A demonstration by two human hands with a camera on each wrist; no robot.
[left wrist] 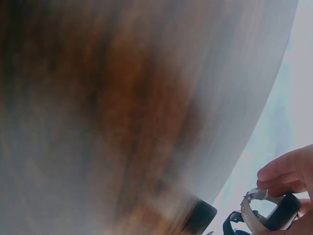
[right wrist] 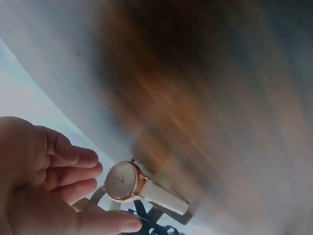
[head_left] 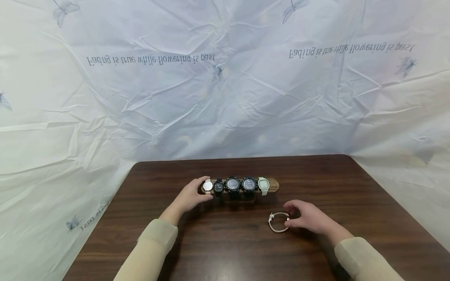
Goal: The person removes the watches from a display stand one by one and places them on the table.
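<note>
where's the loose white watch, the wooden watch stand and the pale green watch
loose white watch [head_left: 278, 222], head view, on its strap loop
wooden watch stand [head_left: 274, 185], head view, on its bare right end
pale green watch [head_left: 263, 184], head view, on its face

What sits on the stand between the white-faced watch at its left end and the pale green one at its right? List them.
In the head view, three dark watches: a small black one, then two chunky black ones, lined up on the wooden stand between the white-faced watch and the pale green watch.
</note>
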